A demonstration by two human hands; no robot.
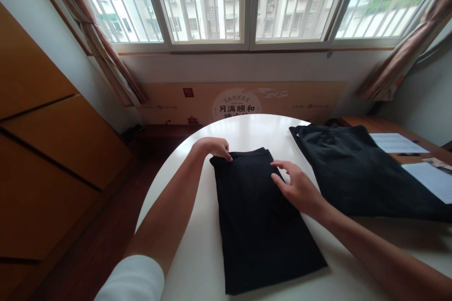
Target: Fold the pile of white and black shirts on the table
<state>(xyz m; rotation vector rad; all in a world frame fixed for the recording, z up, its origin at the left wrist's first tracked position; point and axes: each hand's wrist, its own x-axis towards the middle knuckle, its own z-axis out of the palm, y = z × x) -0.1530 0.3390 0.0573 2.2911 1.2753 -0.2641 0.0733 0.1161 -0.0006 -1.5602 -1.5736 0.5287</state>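
Note:
A folded black garment lies flat on the round white table, in the middle of the view. My left hand is curled over the garment's top left edge, its fingertips pressing into the cloth. My right hand has its fingers spread apart and sits over the garment's right edge, holding nothing. Further right, a second black garment lies spread out and overlaps the table edge. A white sleeve covers my left forearm near the bottom of the view.
Behind the table on the right stands a wooden desk with white papers and a dark pen. Orange-brown cabinet doors fill the left side above a dark wooden floor. A barred window runs along the back wall.

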